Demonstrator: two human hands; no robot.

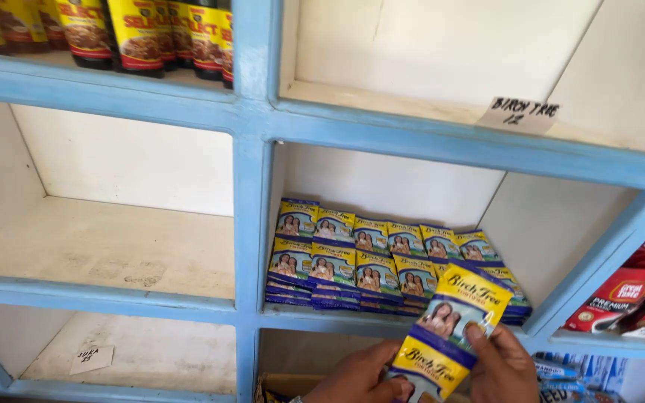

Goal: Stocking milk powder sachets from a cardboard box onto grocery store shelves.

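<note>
Glossy plastic sachets (449,328), painted wooden shelf (251,224)

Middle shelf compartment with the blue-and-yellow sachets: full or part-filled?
Part-filled. Blue-and-yellow sachets lie stacked in two rows on the blue-framed compartment's floor; bare white wall shows above them.

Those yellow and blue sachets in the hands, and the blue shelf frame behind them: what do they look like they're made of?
Yellow and blue sachets, held by the left hand and right hand: probably thin printed plastic film; flat, flexible and slightly glossy.
Blue shelf frame: looks like painted wood; the matte light blue coat is uneven.
Shelf boards: seemingly white-painted wood, scuffed and stained.
</note>
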